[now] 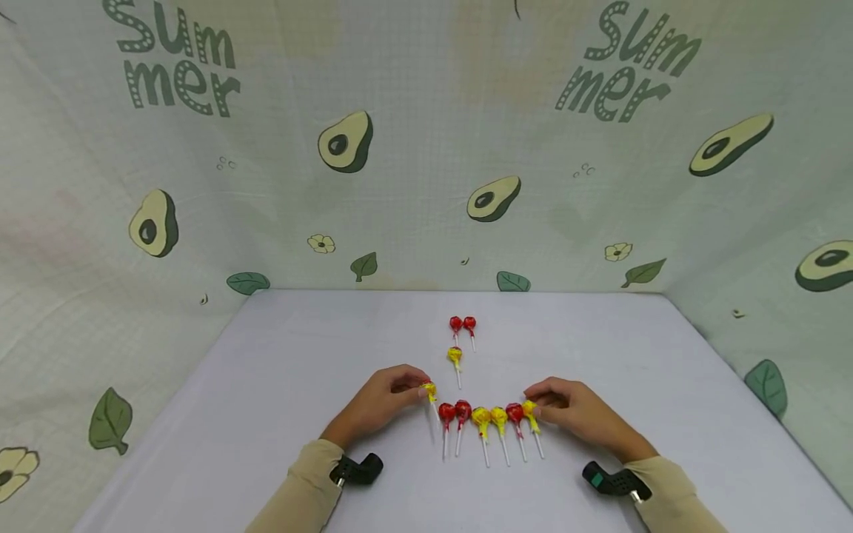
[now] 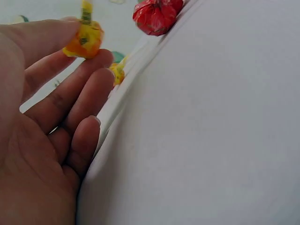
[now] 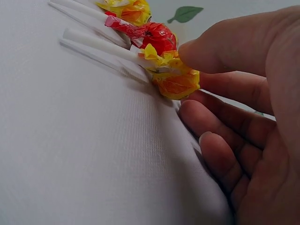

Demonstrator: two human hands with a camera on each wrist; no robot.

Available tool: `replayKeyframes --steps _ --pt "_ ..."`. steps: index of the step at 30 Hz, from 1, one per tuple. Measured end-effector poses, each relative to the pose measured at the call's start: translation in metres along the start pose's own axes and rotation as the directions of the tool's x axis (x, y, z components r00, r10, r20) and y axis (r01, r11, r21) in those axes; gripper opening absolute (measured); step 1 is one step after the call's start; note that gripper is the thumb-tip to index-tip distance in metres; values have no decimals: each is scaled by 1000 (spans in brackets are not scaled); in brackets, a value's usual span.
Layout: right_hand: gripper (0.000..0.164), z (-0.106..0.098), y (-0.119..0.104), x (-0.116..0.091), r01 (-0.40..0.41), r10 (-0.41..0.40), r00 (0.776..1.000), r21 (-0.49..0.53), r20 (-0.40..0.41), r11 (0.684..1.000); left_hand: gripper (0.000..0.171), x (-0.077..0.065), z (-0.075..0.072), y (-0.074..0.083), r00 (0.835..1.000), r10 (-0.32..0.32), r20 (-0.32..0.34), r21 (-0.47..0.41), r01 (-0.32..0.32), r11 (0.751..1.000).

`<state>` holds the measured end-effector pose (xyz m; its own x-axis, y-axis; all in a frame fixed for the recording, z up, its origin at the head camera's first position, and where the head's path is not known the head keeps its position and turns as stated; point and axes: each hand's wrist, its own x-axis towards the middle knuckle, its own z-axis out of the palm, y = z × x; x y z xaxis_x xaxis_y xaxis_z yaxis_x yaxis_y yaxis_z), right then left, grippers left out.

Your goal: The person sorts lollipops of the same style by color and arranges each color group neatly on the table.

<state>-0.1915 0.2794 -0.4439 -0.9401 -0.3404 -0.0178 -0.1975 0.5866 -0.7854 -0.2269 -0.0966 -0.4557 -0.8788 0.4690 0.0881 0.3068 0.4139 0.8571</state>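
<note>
Left hand: fingers pinching left-end yellow lollipop by candy head, just left of red lollipop pair. Right hand: fingers pinching right-end yellow lollipop by head, just beside single red lollipop. Two yellow lollipops mid-row on white bench. Farther back: lone yellow lollipop, two red lollipops.
</note>
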Motion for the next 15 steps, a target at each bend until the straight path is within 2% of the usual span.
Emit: replayKeyframes --steps 4,10,15 --pt "29 -1 0 0 4 -4 1000 -2 10 1000 25 2 4 1 1000 -2 -14 -37 1 999" --pt "31 -4 -1 0 -11 11 1000 28 19 1000 25 9 9 10 999 -16 -50 -16 15 1000" --pt "29 0 1 1 -3 2 1000 35 19 999 27 16 11 18 999 -11 -46 26 12 1000"
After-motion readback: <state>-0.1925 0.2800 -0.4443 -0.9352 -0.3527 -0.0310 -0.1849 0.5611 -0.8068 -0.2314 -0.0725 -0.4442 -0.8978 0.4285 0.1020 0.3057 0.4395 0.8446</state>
